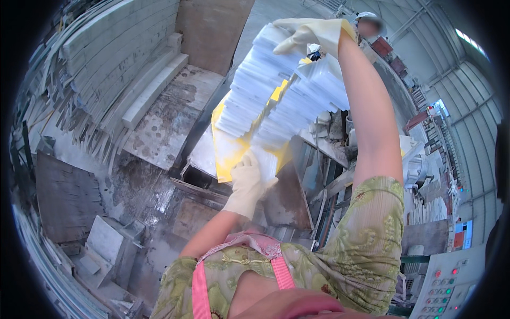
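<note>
Pale slabs [297, 114] lie in two close-packed rows on a yellow surface [223, 171] in front of the person, running from near its near edge toward its far end. At that near edge is the left hand [246, 178], in a cream glove, its back turned up, the index finger reaching forward and the thumb angled out to the right; a pale piece shows just beside the fingers, but whether they grip it or only press on it is impossible to say. Its place there would suit steadying the near end. Farther along, a narrow strip of yellow shows between the rows, which probably keeps them from rubbing and makes each easier to reach. Their ends are stepped rather than flush, so the slabs seem laid by hand. At the far end the right hand [313, 36], gloved alike, stretches over the slabs with fingers straight and thumb well apart, not closed around anything; the wide spread perhaps serves to span the pile and keep it even. Beyond the surface's left edge lies a stained pale plate [172, 119], then stacked long blocks [122, 53]; past the far right corner, a person wearing white headgear [367, 16] stands well apart.
</note>
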`<state>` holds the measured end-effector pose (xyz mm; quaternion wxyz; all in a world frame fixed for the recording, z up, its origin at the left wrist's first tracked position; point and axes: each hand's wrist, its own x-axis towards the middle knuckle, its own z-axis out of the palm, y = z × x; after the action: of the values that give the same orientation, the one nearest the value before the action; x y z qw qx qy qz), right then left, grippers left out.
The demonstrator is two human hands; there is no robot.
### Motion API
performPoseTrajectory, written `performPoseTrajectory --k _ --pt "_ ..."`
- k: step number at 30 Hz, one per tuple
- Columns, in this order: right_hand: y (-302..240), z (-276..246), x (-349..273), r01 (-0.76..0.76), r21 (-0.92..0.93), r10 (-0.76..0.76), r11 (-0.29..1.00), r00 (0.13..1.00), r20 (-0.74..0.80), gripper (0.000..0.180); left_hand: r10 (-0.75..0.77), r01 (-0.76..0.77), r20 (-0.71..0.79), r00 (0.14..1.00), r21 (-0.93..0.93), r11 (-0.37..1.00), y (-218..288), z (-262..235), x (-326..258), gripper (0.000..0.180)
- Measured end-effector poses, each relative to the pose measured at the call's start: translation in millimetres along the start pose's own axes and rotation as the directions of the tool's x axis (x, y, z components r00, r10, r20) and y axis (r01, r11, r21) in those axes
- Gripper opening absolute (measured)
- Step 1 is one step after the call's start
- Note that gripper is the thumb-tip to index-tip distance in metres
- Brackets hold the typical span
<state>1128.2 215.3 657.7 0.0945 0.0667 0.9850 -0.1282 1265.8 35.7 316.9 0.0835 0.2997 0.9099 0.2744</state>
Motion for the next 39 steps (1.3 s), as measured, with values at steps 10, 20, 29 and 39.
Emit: performPoseTrajectory --k 10,20,29,39 --pt "45 -26 -202 0.816 0.357 -0.655 0.454 0.578 -0.487 0.059 -0.026 0.029 -0.018 0.999 0.144 0.989 3 0 3 0.128" --pt "153 386 -195 -0.314 0.831 0.077 0.459 0.946 0.315 0.058 0.017 -0.025 0.032 0.999 0.264 0.964 2 -5 12 0.129" --pt "88 424 -168 -0.022 0.546 0.032 0.837 0.999 -0.009 0.059 -0.255 0.333 0.271 0.928 -0.299 0.894 32 -20 25 0.091" --pt "72 432 -163 -0.007 0.454 0.052 0.891 0.995 -0.086 0.065 -0.503 0.497 0.073 0.861 0.089 0.863 57 -17 33 0.1"
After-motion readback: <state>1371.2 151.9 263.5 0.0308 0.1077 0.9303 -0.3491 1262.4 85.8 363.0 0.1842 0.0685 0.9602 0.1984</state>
